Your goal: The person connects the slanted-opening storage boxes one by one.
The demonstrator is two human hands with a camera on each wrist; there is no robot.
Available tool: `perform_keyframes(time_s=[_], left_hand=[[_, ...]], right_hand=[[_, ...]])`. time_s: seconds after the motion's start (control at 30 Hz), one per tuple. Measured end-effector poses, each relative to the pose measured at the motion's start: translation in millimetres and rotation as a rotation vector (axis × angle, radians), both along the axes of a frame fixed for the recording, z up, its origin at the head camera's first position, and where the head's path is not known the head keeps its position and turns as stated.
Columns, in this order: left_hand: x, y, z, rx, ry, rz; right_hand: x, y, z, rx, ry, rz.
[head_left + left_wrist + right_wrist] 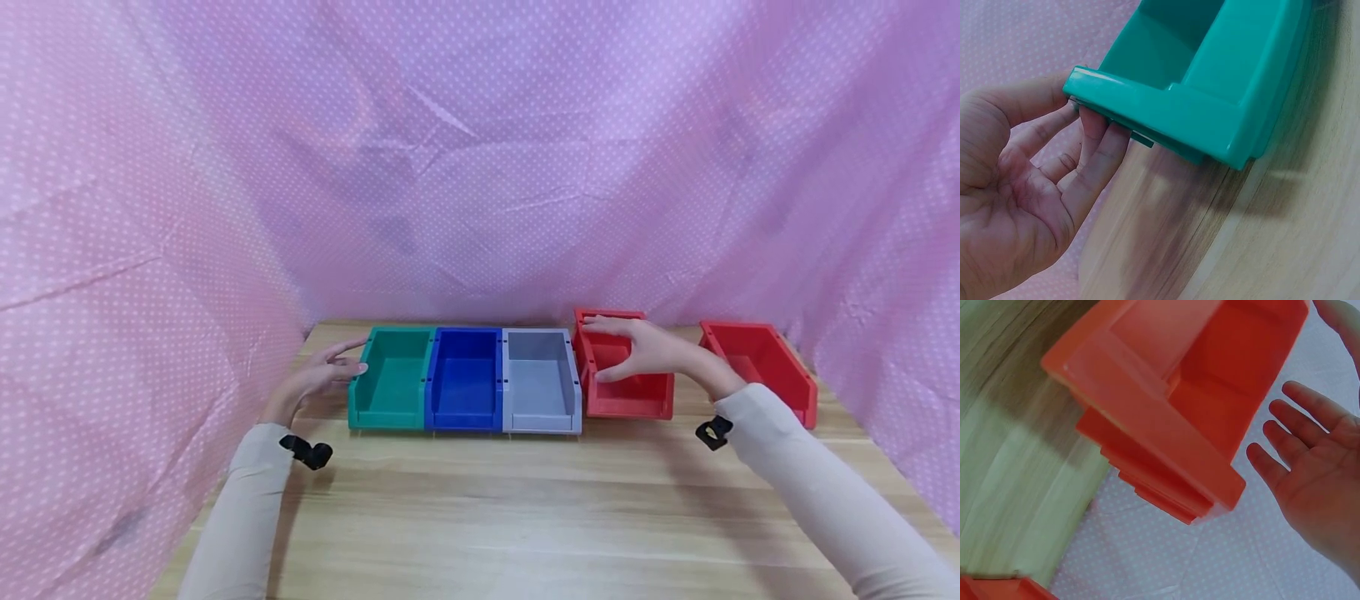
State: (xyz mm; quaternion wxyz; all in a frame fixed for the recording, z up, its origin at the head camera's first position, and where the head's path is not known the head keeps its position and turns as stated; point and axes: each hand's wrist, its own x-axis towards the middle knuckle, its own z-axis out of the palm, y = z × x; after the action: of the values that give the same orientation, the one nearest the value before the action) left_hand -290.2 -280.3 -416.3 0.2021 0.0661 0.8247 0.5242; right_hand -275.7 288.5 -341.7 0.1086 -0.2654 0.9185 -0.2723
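My left hand (324, 375) is at the left side of a green bin (392, 379), thumb over the rim and other fingers bent against the outside wall. In the left wrist view, the fingers (1100, 150) meet the underside of the green rim. My right hand (643, 350) hovers over a red bin (628, 405), its fingers spread. From the right wrist, the fingers (1297, 425) look fairly straight, with a gap between their tips and the bin's wall. This red bin sits slightly askew beside a grey bin (542, 387).
A blue bin (464, 383) stands between the green and grey ones, side by side in a row. Further right is a second red bin (761, 362), angled. The bins stand on a wooden table (480, 508), with a pink dotted curtain (465, 192) behind and around.
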Motion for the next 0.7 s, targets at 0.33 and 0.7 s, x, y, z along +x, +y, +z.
perform_keyframes(time_s=[0.33, 0.7], left_hand=[[-1.5, -2.2, 1.9, 0.003, -0.010, -0.007], [-2.9, -1.8, 3.4, 0.021, -0.017, -0.014]], right_hand=[[-0.2, -9.0, -0.7, 0.046, 0.022, 0.001], [-0.5, -15.6, 5.6, 0.069, -0.011, -0.028]])
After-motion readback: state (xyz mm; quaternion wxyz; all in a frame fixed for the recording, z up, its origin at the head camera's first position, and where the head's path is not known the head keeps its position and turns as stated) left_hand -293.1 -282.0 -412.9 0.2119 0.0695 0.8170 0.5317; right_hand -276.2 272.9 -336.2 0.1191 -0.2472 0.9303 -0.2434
